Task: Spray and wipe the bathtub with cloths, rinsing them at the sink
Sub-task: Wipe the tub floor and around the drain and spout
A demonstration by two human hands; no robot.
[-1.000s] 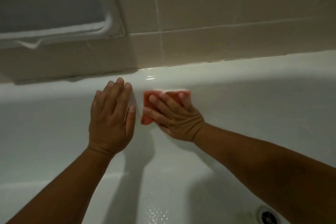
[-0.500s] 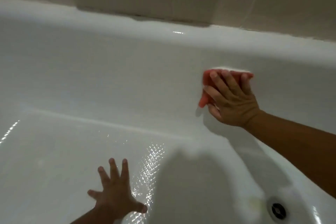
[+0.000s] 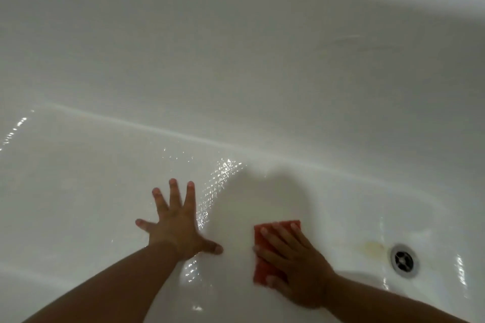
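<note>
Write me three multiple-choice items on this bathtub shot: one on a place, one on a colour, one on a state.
1. Where is the drain relative to the cloth?
A) left of it B) right of it C) hidden under it
2. What colour is the cloth?
A) red-orange B) blue C) white
3. How is the left hand?
A) gripping a bottle B) clenched in a fist C) spread flat on the tub floor

Answers: 1 B, the drain lies to the right, beyond the right hand pressing the cloth. 2 A, red-orange shows around that hand. 3 C, its fingers are straight and splayed on the floor.
</note>
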